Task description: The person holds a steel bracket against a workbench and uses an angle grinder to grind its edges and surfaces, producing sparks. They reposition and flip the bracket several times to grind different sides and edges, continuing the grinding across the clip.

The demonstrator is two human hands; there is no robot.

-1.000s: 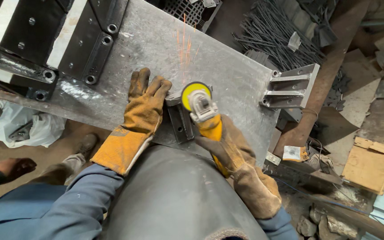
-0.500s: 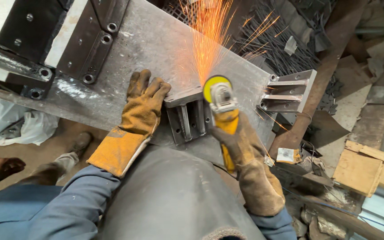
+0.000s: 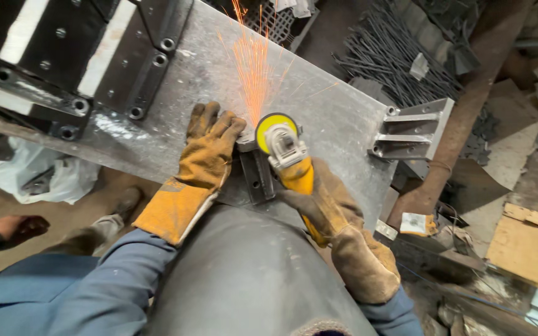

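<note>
While sparks [image 3: 251,68] fly up and away across the steel worktable [image 3: 319,106], the person's right hand [image 3: 337,218], in a worn tan leather glove, is clenched around the yellow body of an angle grinder [image 3: 284,152]. The grinder's disc, under a yellow guard, meets the top edge of a small dark steel bracket [image 3: 258,175] that lies on the table close to its near edge, between the two hands. The left hand [image 3: 203,158], gloved in the same tan and orange leather, lies flat with fingers spread, palm down on the table and pressing against the left side of the bracket; it grasps nothing. Blue sleeves and a grey apron fill the bottom of the view.

A second, lighter grey bracket [image 3: 409,130] stands well apart at the right end of the table. Black bolted steel plates [image 3: 63,56] cover the table's far left part. Beyond the table lies a heap of thin dark rods [image 3: 400,62]. Lower left, on the floor, a white plastic bag [image 3: 32,174] sits near another person's hand [image 3: 23,227] in a dark sleeve. Wooden boards [image 3: 527,246] lie to the right.
</note>
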